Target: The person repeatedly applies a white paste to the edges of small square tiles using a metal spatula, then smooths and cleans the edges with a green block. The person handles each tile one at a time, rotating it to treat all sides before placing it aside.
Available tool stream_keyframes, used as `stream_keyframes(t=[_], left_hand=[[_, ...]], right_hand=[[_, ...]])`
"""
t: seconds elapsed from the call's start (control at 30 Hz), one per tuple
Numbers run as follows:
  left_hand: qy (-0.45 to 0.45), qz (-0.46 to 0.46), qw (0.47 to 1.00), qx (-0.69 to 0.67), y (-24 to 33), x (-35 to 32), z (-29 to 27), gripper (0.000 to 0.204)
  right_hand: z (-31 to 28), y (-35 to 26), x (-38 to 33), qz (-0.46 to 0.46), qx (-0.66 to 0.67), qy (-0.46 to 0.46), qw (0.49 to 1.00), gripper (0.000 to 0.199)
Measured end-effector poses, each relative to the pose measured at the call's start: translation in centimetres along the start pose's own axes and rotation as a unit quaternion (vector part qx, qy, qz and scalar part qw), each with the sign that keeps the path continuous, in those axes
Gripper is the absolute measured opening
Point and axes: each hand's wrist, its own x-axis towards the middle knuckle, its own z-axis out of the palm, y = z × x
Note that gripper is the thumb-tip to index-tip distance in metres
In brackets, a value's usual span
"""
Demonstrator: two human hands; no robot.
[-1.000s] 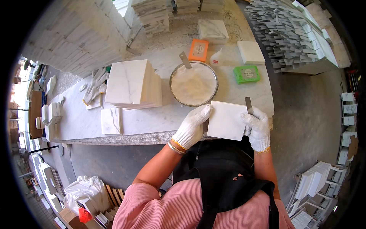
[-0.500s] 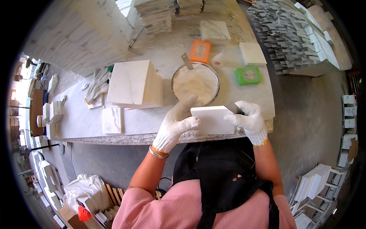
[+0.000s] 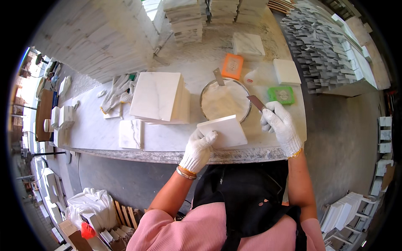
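Observation:
My left hand [image 3: 198, 149], in a white knit glove, grips a white marble tile [image 3: 229, 131] by its left side, thumb on its face. The tile is tilted above the table's front edge. My right hand [image 3: 281, 125], gloved alike, holds a thin flat metal scraper blade [image 3: 255, 101] that points up and left, apart from the tile. Just beyond the tile stands a round metal bowl [image 3: 201, 100] with a cream-coloured filling [image 3: 226, 100]. A second metal blade [image 3: 218, 76] leans at the bowl's far rim.
A stack of marble tiles [image 3: 154, 96] stands left of the bowl, with a loose tile [image 3: 130, 134] and spare gloves [image 3: 116, 93] beyond. An orange box [image 3: 232, 66], a white bottle [image 3: 251, 77], a green box [image 3: 281, 95] and more tiles [image 3: 287, 72] lie behind and right.
My right hand has left the tile, moved up and now holds the scraper blade. My left hand alone keeps the tile, now more tilted. The whole view has shifted a little.

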Motion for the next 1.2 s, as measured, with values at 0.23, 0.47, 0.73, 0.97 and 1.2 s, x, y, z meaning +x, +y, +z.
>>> stream_keyframes(t=[0.23,0.47,0.73,0.97,1.2], left_hand=[[0.024,0.028,0.999,-0.006,-0.4,0.3,-0.6,0.047],[0.066,0.05,0.996,-0.018,-0.4,0.3,-0.1,0.043],[0.11,0.072,0.991,0.018,-1.2,0.4,-0.5,0.046],[0.099,0.076,0.992,0.003,-1.1,0.3,0.0,0.046],[0.087,0.081,0.993,-0.024,-1.5,0.4,-0.2,0.045]], right_hand=[[0.4,0.8,1.6,-0.142,-0.209,0.008,0.968,0.02],[1.4,0.7,3.6,-0.089,-0.195,0.063,0.975,0.017],[2.6,1.3,5.6,-0.086,-0.206,0.06,0.973,0.019],[3.3,0.9,5.9,0.008,-0.133,0.023,0.991,0.022],[2.6,-1.4,4.1,0.064,-0.03,0.018,0.997,0.021]])
